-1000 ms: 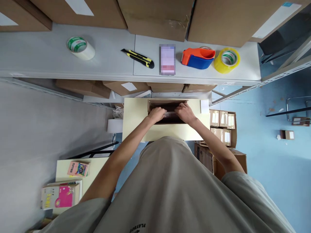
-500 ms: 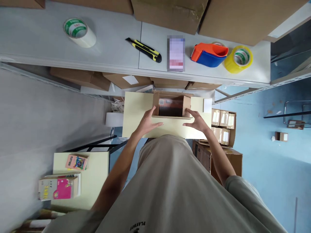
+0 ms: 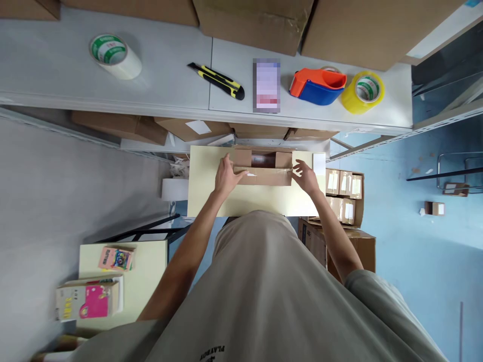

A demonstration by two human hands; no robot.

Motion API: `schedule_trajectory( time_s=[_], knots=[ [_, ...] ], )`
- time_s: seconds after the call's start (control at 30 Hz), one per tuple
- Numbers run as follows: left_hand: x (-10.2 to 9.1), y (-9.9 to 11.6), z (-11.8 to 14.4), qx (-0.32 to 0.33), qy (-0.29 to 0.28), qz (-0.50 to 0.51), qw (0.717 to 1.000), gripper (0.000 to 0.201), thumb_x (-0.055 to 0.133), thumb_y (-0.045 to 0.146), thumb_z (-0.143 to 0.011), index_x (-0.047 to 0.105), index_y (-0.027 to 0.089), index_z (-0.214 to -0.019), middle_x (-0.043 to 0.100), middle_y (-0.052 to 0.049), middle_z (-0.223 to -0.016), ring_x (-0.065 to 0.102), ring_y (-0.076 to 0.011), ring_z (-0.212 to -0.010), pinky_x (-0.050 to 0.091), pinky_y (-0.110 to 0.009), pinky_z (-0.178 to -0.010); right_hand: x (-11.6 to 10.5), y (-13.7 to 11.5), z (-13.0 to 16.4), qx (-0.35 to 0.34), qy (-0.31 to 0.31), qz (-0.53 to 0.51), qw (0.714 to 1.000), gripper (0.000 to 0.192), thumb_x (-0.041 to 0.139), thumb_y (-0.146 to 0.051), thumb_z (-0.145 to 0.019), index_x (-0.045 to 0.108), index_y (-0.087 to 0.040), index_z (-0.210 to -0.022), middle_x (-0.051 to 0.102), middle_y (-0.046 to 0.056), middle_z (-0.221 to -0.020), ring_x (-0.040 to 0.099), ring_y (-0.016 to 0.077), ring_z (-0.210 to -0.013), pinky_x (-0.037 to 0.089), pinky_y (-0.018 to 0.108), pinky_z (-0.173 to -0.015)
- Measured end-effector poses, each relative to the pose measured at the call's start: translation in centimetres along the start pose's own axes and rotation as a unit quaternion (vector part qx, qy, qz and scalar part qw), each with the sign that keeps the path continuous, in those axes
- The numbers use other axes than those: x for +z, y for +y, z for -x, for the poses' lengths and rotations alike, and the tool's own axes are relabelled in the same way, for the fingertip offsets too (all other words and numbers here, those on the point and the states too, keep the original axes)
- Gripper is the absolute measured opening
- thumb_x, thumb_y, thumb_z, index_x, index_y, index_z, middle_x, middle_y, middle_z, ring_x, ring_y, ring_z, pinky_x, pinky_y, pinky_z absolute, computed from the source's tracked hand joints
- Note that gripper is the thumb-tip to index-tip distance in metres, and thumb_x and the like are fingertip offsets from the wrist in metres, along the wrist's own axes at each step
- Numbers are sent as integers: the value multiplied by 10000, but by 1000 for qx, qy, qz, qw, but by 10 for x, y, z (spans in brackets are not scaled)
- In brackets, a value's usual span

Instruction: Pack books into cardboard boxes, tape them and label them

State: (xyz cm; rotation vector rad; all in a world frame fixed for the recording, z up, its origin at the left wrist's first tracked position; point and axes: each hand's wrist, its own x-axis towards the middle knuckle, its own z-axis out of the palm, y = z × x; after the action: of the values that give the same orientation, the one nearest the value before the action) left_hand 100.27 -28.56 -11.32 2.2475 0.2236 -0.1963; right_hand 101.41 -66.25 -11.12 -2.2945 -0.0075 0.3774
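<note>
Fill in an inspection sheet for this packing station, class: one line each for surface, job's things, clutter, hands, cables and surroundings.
Surface: pale yellow table, with bare top beside the box.
Job's things: small cardboard box, near flap folded over, far part open.
Clutter: on the grey shelf, white tape roll, utility knife, tape dispenser, yellow tape roll.
Hands: left hand on the box's left end; right hand at its right end, fingers spread.
Cables: nothing seen.
Surroundings: big cartons above; books on a second table; blue floor.
</note>
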Motion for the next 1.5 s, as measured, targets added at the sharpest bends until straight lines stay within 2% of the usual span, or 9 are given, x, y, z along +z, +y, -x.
schedule_trajectory(
  time_s=[0.13,0.23,0.37,0.47,0.6,0.8,0.97,1.2,1.5],
  knots=[
    [0,5,-7,59,26,-19,998,1328,1114,484,-820,340,211,-1864,442,-302,-1838,407,-502,-1769,373,-646,-1464,3,-1,-1,-11,55,32,998,1190,792,-572,-1003,183,-211,-1958,626,274,-1694,725,424,-1375,669,658,-1128],
    [-9,9,-8,93,18,-31,995,1290,1123,500,-807,385,221,-1828,408,-287,-1863,344,-486,-1811,338,-645,-1498,3,-6,-1,-36,46,27,998,1183,760,-445,-1013,91,-293,-1976,560,235,-1768,688,402,-1452,656,632,-1180],
    [-19,5,-8,103,22,-41,994,965,1088,439,-860,566,212,-1638,511,-261,-1783,449,-450,-1755,392,-619,-1480,1,-9,-3,-62,29,28,997,928,724,-379,-1035,402,-319,-1903,544,197,-1807,684,389,-1485,654,600,-1204],
    [-20,-7,-9,109,9,-49,993,521,1003,403,-954,718,252,-1363,627,-203,-1658,579,-419,-1644,469,-602,-1427,4,-4,-7,-77,21,36,996,578,706,-418,-1083,726,-290,-1646,603,190,-1752,671,403,-1519,650,607,-1218],
    [-12,-26,-13,108,-3,-18,994,192,879,311,-1029,789,252,-1188,747,-141,-1371,761,-347,-1345,649,-534,-1224,14,9,-8,-67,40,3,997,438,709,-587,-1116,875,-272,-1370,714,186,-1560,752,384,-1376,683,588,-1162],
    [6,-41,-16,70,39,70,994,139,861,343,-1000,851,229,-1081,747,-98,-1247,787,-222,-976,729,-395,-941,27,22,-9,-8,81,-130,988,583,745,-819,-1026,923,-272,-1122,785,157,-1393,788,345,-1289,745,532,-1051],
    [17,-47,-19,47,79,125,988,303,838,529,-1020,866,228,-995,781,-113,-1201,798,-258,-1056,703,-387,-924,36,19,-14,44,118,-196,973,549,836,-808,-957,925,-267,-995,834,134,-1291,810,314,-1187,727,537,-1110],
    [23,-52,-16,31,95,186,978,589,797,809,-975,861,223,-965,800,-150,-1205,784,-287,-1110,672,-393,-934,43,22,-13,55,131,-223,965,491,875,-753,-923,914,-263,-942,845,139,-1280,798,327,-1238,713,526,-1099],
    [31,-53,-17,-31,109,233,966,523,868,728,-919,872,209,-980,842,-161,-1208,809,-313,-1151,671,-443,-1023,47,18,-10,54,147,-210,965,456,820,-704,-976,908,-257,-972,852,151,-1283,800,334,-1265,691,524,-1157]
  ],
)
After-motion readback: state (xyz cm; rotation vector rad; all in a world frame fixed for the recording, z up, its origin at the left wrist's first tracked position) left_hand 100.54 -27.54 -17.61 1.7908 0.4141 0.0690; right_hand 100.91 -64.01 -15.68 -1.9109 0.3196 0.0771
